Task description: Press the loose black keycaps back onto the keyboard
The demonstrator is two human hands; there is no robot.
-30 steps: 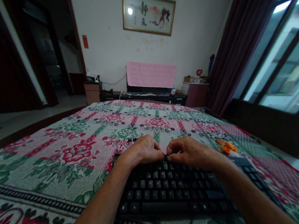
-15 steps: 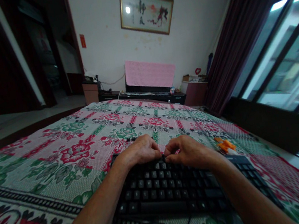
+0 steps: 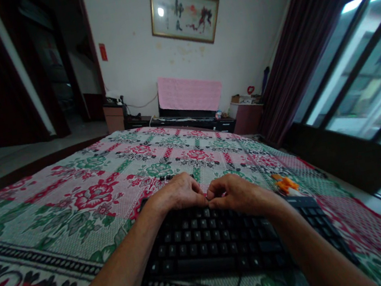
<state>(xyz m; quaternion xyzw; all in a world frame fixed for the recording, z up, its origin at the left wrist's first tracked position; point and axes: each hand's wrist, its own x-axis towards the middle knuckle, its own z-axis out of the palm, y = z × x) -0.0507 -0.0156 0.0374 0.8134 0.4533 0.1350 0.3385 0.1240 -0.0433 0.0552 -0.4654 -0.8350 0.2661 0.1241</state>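
A black keyboard [image 3: 207, 265] lies on the flowered bedspread, its letter keys in pale print. Above its far rows, near the middle, my left hand [image 3: 182, 193] is closed in a pinch, fingertips pointing right. Facing it, my right hand [image 3: 236, 194] is pinched too, and the two sets of fingertips almost meet. Whatever lies between them is too small and dark to make out. My hands hide part of the keyboard's far edge. Just beyond my left hand, several small black pieces like keycaps [image 3: 166, 178] rest on the bedspread.
An orange object with a white part [image 3: 285, 185] lies beyond the keyboard's right end. The patterned bedspread [image 3: 91, 196] spreads over the bed. Further off stand a low black cabinet [image 3: 187, 120] and a pink cloth [image 3: 190, 93] draped over a dark panel. A window [image 3: 351, 71] is at right.
Both hands stay pinched together over the far key rows, with only a slight shift of the fingertips. The whole view has moved a little; the keyboard lies as before.
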